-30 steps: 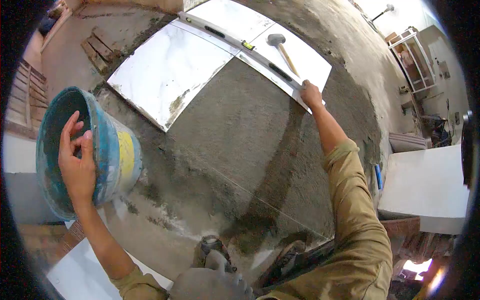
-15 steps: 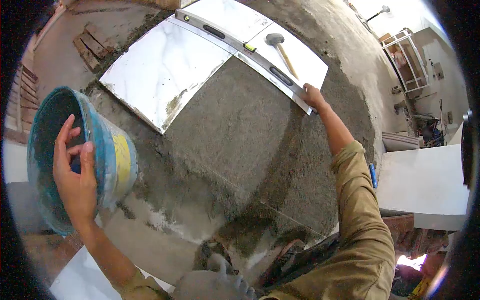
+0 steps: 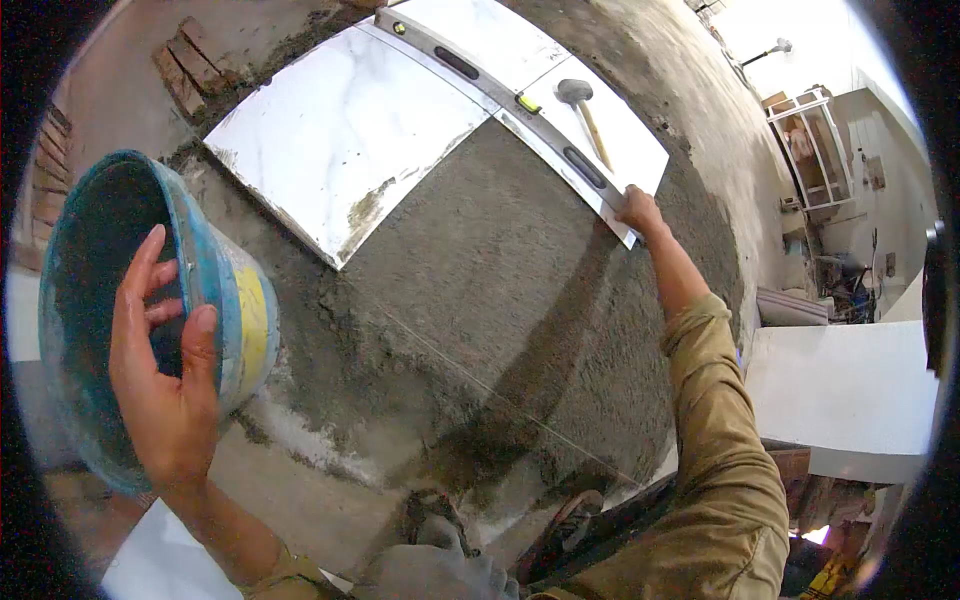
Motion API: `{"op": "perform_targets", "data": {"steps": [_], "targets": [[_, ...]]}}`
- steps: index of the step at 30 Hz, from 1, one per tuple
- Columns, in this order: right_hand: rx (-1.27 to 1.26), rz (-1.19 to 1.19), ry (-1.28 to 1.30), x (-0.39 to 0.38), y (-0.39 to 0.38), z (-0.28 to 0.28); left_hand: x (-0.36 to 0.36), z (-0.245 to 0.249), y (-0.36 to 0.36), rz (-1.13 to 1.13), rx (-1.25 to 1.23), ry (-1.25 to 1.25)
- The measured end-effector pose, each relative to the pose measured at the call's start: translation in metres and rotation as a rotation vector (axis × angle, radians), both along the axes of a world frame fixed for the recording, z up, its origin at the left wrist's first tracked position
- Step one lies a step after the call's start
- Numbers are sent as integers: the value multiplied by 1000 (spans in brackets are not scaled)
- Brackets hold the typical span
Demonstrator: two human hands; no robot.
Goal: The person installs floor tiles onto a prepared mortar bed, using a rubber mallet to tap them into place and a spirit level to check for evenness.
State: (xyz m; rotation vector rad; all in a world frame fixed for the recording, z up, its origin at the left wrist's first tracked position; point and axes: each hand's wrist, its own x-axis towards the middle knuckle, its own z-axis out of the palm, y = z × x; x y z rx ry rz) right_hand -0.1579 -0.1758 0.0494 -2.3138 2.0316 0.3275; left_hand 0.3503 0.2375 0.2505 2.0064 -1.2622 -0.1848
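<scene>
My left hand [image 3: 165, 380] grips the rim of a blue plastic bucket [image 3: 135, 310] with a yellow label, fingers inside, thumb outside; the bucket is tilted with its mouth toward me. My right hand [image 3: 637, 210] is stretched out and rests on the near end of a long aluminium spirit level [image 3: 500, 95]. The level lies across two white marble-look tiles [image 3: 340, 130] set on a bed of grey mortar [image 3: 480, 270]. A rubber mallet [image 3: 585, 105] with a wooden handle lies on the far tile.
A taut string line [image 3: 480, 385] crosses the mortar bed. Bricks [image 3: 195, 55] lie at the far left. A white slab [image 3: 850, 390] stands at the right, with a shelf frame [image 3: 815, 150] beyond. My shoes [image 3: 570, 520] show at the bottom.
The view shifted slightly; the bucket sits a bit closer and more upright in my left hand. My right hand stays on the level's end.
</scene>
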Motion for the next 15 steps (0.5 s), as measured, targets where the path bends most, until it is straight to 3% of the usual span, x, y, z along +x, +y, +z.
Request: {"op": "perform_targets", "data": {"steps": [8, 10, 15], "targets": [[-57, 85, -16, 6, -4, 6, 2, -4, 1, -21, -21, -25], [62, 25, 59, 11, -7, 10, 4, -5, 0, -27, -26, -38], [37, -22, 64, 14, -7, 6, 8, -12, 1, -78, -64, -166]]}}
